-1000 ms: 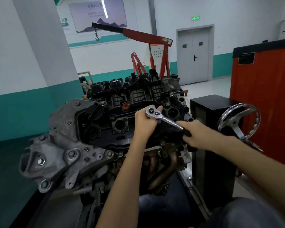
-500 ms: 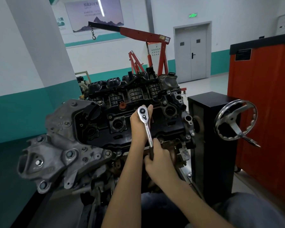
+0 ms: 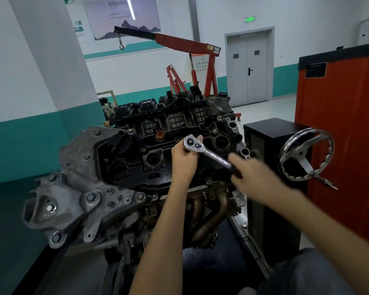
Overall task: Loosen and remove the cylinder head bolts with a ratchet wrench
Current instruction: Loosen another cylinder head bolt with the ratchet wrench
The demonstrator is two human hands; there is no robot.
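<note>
A car engine sits on a stand in front of me, its black cylinder head cover (image 3: 136, 154) facing up with several round plug wells. A chrome ratchet wrench (image 3: 209, 153) stands on the cover near its right half, handle pointing down to the right. My left hand (image 3: 184, 160) grips the wrench just under its round head and steadies it. My right hand (image 3: 251, 175), blurred by motion, grips the black end of the handle. The bolt under the wrench head is hidden by my left hand.
A black stand box (image 3: 271, 141) with a chrome handwheel (image 3: 307, 154) is right of the engine. An orange cabinet (image 3: 341, 128) stands beyond it. A red engine crane (image 3: 188, 45) rises behind. The grey engine bracket (image 3: 77, 188) juts out at the left.
My right hand swung the wrench handle from pointing straight down back up to the right, as it was a second ago. My left hand stayed at the wrench head.
</note>
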